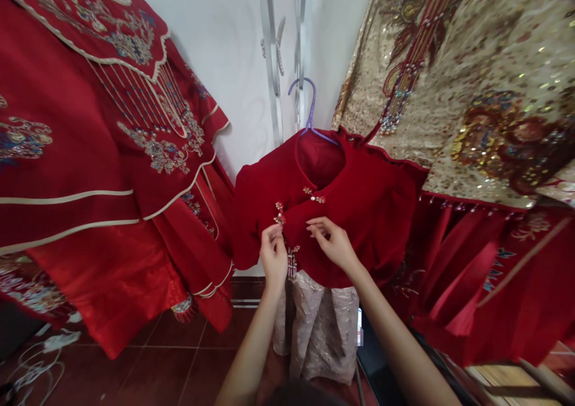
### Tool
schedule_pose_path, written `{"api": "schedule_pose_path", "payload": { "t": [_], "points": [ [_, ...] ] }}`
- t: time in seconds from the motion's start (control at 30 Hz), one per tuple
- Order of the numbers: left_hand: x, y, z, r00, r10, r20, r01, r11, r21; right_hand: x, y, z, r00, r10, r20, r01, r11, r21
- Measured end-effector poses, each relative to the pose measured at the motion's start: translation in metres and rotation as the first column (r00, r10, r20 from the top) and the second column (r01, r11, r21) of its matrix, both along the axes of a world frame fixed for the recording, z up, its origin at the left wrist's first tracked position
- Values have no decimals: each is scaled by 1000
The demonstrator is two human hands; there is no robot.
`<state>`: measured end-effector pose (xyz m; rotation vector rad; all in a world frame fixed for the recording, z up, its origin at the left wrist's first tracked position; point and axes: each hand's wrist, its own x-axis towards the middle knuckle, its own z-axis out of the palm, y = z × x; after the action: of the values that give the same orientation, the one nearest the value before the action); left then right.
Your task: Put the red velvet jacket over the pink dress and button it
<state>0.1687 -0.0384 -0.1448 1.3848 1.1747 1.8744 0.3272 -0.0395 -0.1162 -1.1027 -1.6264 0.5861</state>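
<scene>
A short red velvet jacket (368, 214) hangs in front of me on a purple wire hanger (311, 103). Its front carries beaded floral ornaments: one near the collar (313, 195), one at the left of the overlap (279, 213), and a tasselled one (293, 262) lower down. My left hand (273, 256) is closed in a pinch at the overlap, just under the middle ornament. To its right, my right hand (332, 241) pinches at the jacket's front with thumb and fingertips close together. The exact bit of cloth between the fingers is hard to see.
An embroidered red costume (90, 154) hangs at left, a gold sequinned garment (494, 82) at right. Silvery-pink fabric (326, 328) hangs beneath the jacket. Metal rails (271, 52) run up the white wall. White cables (38, 364) lie on the tiled floor (166, 364).
</scene>
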Motion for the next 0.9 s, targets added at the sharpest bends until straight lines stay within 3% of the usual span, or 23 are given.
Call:
{"api": "schedule_pose_path", "payload": {
  "t": [0.13,0.27,0.33,0.47,0.6,0.7,0.83,0.9],
  "points": [
    [25,-18,-22,997,-58,54,63,993,-102,-13,-8,-29,999,27,25,-24,996,-84],
    [32,-29,-19,972,-191,134,213,963,-166,-18,-20,-38,994,81,-74,-90,988,-127],
    [28,-32,-13,970,-226,92,239,953,-183,-13,-27,-37,990,58,-128,-75,989,-130],
    [23,-36,-4,965,-206,-164,179,970,-163,2,-41,-27,979,19,-203,-42,993,-108],
    [24,-36,-1,950,-138,-281,99,984,-151,5,-55,-18,963,121,-242,-143,987,-76],
    [23,-33,-1,913,-168,-371,121,982,-147,1,-65,-12,937,220,-272,-242,969,-51],
    [21,-31,0,885,-267,-382,176,950,-257,-1,-74,-5,929,245,-279,-267,963,-43],
    [21,-32,-1,905,-242,-350,140,946,-292,1,-75,-2,936,246,-253,-273,959,-74]
  ]
}}
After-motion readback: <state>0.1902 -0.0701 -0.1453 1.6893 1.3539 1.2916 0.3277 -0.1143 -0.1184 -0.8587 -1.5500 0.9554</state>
